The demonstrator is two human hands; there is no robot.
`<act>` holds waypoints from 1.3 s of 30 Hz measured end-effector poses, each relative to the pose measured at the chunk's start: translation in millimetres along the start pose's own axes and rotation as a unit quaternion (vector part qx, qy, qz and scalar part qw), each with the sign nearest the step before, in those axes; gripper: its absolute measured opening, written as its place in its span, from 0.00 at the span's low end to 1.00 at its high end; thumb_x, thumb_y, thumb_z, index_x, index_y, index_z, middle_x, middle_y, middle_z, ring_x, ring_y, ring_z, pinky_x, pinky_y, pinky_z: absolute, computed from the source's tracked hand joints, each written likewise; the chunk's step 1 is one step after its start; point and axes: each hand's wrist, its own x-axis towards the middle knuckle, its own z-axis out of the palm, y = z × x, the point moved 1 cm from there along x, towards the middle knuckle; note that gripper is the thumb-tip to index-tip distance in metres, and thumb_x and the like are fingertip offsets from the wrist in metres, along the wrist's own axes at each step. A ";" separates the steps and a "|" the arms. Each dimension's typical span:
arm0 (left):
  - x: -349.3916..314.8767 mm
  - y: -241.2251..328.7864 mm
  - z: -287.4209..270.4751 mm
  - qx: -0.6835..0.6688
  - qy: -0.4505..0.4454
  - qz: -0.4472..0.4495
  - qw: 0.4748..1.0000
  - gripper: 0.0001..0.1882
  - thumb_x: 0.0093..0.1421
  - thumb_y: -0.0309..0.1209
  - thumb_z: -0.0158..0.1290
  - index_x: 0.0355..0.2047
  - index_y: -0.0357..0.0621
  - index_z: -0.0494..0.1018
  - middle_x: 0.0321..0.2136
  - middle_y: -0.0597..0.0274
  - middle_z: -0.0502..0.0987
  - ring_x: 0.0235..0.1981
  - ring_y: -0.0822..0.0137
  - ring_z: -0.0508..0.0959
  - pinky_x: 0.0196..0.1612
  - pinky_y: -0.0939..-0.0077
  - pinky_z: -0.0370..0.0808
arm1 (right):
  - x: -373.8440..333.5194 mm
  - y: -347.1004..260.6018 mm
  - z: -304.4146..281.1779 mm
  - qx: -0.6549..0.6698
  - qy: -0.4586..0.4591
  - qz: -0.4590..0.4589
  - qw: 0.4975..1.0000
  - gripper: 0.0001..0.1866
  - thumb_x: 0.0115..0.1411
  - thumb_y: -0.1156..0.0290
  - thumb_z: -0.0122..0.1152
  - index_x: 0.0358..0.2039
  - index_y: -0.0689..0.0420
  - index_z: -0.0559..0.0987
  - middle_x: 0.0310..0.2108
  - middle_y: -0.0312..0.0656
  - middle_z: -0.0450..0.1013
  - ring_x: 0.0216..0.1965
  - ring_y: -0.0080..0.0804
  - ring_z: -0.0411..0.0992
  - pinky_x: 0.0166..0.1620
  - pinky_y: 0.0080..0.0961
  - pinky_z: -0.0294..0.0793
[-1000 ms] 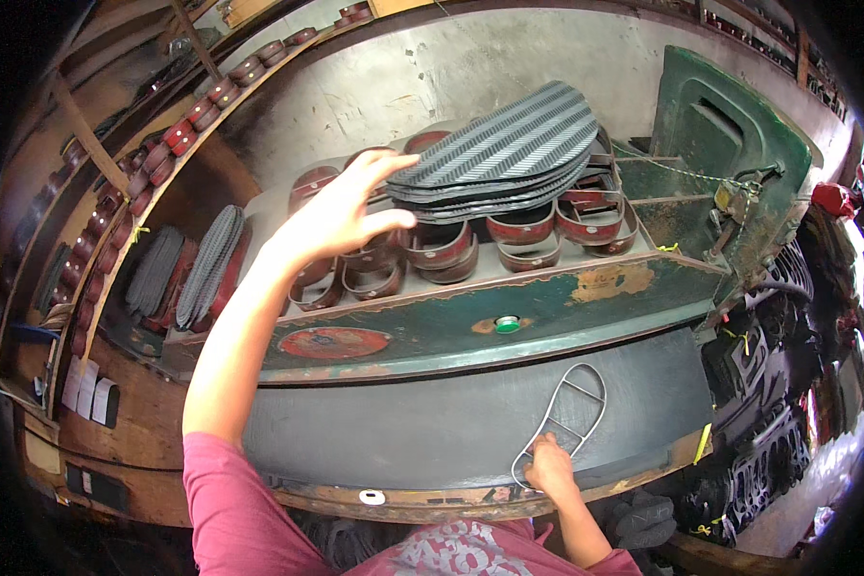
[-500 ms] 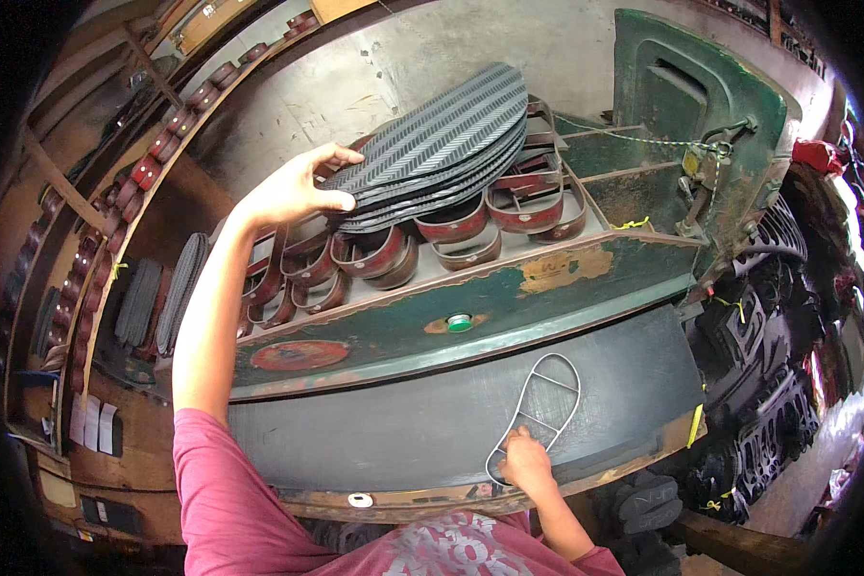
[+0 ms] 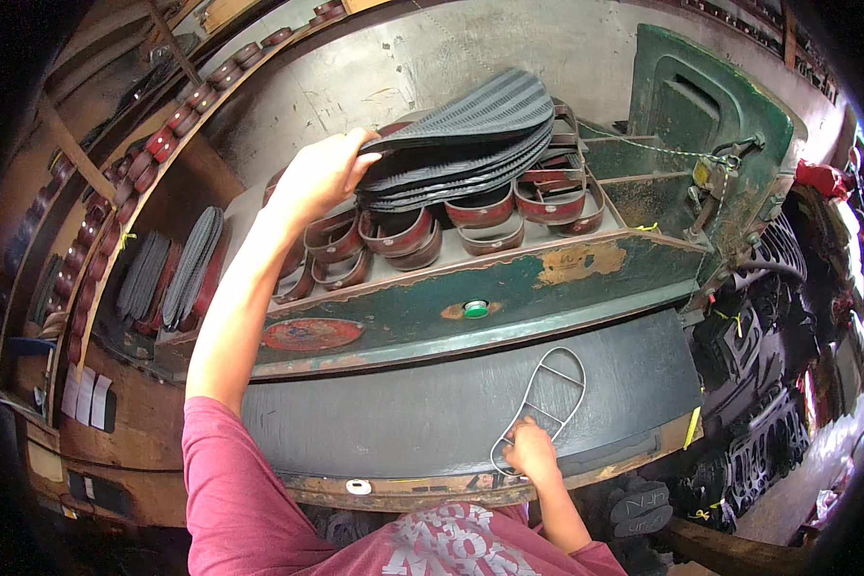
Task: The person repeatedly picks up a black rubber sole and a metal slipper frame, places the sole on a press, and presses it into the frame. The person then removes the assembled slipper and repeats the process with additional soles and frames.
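My left hand [image 3: 331, 173] pinches the near-left end of the top rubber sole sheet [image 3: 490, 110], which bends up off the stack of ridged dark soles [image 3: 461, 182]. That stack lies on several red-brown sole cutting dies [image 3: 403, 235] on the machine's ledge. Low on the right, my right hand [image 3: 531, 448] is closed on the heel end of a thin metal sole-shaped cutting die [image 3: 559, 384] with crossbars. This die rests flat on the dark rubber sheet [image 3: 355, 422] covering the bench.
A green machine body [image 3: 710, 106] with a green button [image 3: 475, 309] stands behind the bench. More ridged soles [image 3: 194, 264] stand at the left, beside shelves of round dies [image 3: 163, 144]. Dark cut scraps [image 3: 768, 422] hang at the right. A small white oval object [image 3: 358, 487] sits at the bench's front edge.
My left hand has gripped the top sole's end and lifted it, so the sole now curves away from the stack. My right hand still holds the die. The whole view has shifted slightly.
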 end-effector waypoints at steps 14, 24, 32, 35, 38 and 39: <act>-321.1 12.1 -273.6 0.093 0.186 -0.239 0.949 0.17 0.73 0.36 0.50 0.50 0.32 0.75 0.39 0.52 0.80 0.40 0.64 0.80 0.47 0.70 0.76 | 5.2 4.8 10.7 -0.052 0.016 0.031 0.998 0.14 0.49 0.70 0.68 0.37 0.60 0.84 0.44 0.56 0.77 0.46 0.58 0.79 0.52 0.48 0.78; -389.2 73.5 -228.9 -0.118 -0.215 -0.260 0.934 0.12 0.59 0.35 0.65 0.36 0.39 0.78 0.26 0.52 0.80 0.26 0.50 0.82 0.31 0.63 0.77 | -9.0 -17.7 16.6 -0.100 0.071 0.027 0.992 0.22 0.53 0.74 0.68 0.49 0.66 0.76 0.46 0.58 0.74 0.50 0.59 0.75 0.54 0.48 0.74; -520.6 5.0 -70.6 -0.337 -0.019 -0.445 0.830 0.15 0.69 0.36 0.53 0.43 0.32 0.74 0.33 0.61 0.77 0.31 0.71 0.73 0.36 0.73 0.75 | -44.9 -62.9 34.7 0.002 0.266 -0.038 0.963 0.23 0.61 0.73 0.64 0.56 0.64 0.72 0.49 0.57 0.70 0.51 0.54 0.72 0.56 0.46 0.71; -589.5 -1.7 33.5 -0.360 -0.126 -0.633 0.674 0.23 0.72 0.45 0.52 0.49 0.33 0.74 0.33 0.61 0.77 0.22 0.74 0.73 0.21 0.76 0.77 | -47.7 -77.8 53.1 0.084 0.213 -0.052 0.972 0.21 0.63 0.71 0.64 0.55 0.62 0.75 0.46 0.52 0.73 0.43 0.46 0.76 0.51 0.40 0.76; -618.4 -3.8 82.2 -0.335 -0.156 -0.611 0.700 0.21 0.71 0.43 0.53 0.45 0.32 0.76 0.24 0.55 0.76 0.21 0.67 0.75 0.22 0.66 0.74 | -49.6 -95.5 86.4 0.076 0.071 -0.015 0.995 0.22 0.62 0.67 0.65 0.55 0.60 0.76 0.44 0.51 0.78 0.41 0.48 0.79 0.49 0.41 0.78; -620.6 -2.7 84.9 -0.333 -0.158 -0.639 0.675 0.20 0.71 0.42 0.54 0.44 0.32 0.76 0.24 0.51 0.76 0.22 0.61 0.78 0.25 0.61 0.76 | -51.0 -100.7 97.3 0.042 0.025 -0.011 0.999 0.22 0.62 0.66 0.65 0.55 0.59 0.77 0.43 0.51 0.79 0.42 0.49 0.80 0.50 0.41 0.78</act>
